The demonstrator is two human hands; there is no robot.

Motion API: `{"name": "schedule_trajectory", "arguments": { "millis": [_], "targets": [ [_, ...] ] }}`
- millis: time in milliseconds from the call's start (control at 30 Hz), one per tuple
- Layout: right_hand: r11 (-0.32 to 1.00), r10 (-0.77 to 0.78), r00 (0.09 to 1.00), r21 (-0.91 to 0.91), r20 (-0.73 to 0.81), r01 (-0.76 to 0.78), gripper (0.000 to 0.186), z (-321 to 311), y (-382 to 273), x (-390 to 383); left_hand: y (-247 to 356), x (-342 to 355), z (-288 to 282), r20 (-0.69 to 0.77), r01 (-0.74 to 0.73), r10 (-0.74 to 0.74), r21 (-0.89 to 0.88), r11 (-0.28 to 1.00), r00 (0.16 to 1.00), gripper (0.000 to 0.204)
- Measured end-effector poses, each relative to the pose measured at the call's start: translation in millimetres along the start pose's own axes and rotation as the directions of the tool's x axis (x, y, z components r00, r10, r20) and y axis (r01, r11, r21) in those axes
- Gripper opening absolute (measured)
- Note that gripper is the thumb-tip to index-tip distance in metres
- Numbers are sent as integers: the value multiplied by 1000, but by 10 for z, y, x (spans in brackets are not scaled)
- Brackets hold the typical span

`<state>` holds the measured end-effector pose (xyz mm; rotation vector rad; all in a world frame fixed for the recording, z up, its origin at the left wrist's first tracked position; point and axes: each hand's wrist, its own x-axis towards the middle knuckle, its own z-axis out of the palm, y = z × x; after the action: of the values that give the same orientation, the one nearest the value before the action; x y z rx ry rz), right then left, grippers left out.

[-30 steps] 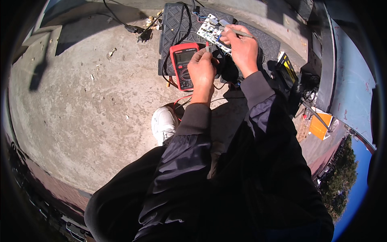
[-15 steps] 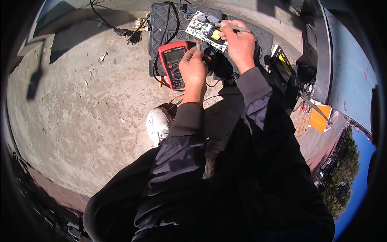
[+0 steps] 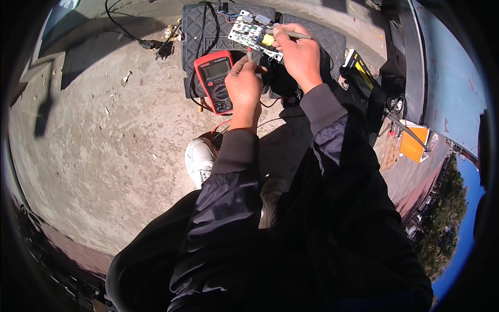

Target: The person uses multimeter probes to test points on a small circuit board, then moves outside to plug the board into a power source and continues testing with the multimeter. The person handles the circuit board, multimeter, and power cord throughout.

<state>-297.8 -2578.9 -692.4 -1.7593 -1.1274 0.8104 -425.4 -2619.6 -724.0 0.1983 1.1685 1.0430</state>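
Observation:
My left hand (image 3: 244, 88) is closed round a test probe (image 3: 250, 55) with a red tip, which points up at the near edge of a white circuit board (image 3: 242, 31). In my right hand (image 3: 300, 56) is a second, grey test probe (image 3: 296, 34), slanting leftward over the board beside a yellow-wrapped transformer (image 3: 267, 40). I cannot tell whether either tip touches the board. Just left of my left hand, a red multimeter (image 3: 219, 92) leans by the dark, ridged plastic case (image 3: 196, 26) that bears the board. My fingers partly cover both probes.
Black cables run over the case, and a cord with a plug (image 3: 150, 44) lies on the concrete at the upper left. A black and yellow box (image 3: 358, 65) stands to the right, near an orange panel (image 3: 413, 145). My white shoe (image 3: 199, 158) is below the multimeter.
The view has shifted a little, so the case, board and multimeter appear slightly further left. Both hands keep hold of their probes, with only slight movement over the board.

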Motion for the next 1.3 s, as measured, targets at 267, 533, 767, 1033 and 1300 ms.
{"name": "schedule_trajectory", "arguments": {
  "millis": [267,533,767,1033,1300],
  "targets": [
    [1000,-10,999,-17,36,11,23,-34,14,-39,-53,11,-9,21,-9,9,3,1000,1000,32],
    [1000,4,1000,-26,22,-3,24,-62,25,-30,-42,-3,4,-8,9,-9,32,999,1000,37],
    [1000,8,1000,15,28,-8,27,-52,14,-20,-36,-4,32,-30,-13,13,10,1000,999,32],
    [998,-3,999,58,45,0,26,-25,8,-14,59,-21,10,-16,-69,69,-2,998,997,40],
    [994,18,999,103,45,-23,22,99,63,-43,572,317,-99,-10,-263,289,385,885,957,36]
  ]
}}
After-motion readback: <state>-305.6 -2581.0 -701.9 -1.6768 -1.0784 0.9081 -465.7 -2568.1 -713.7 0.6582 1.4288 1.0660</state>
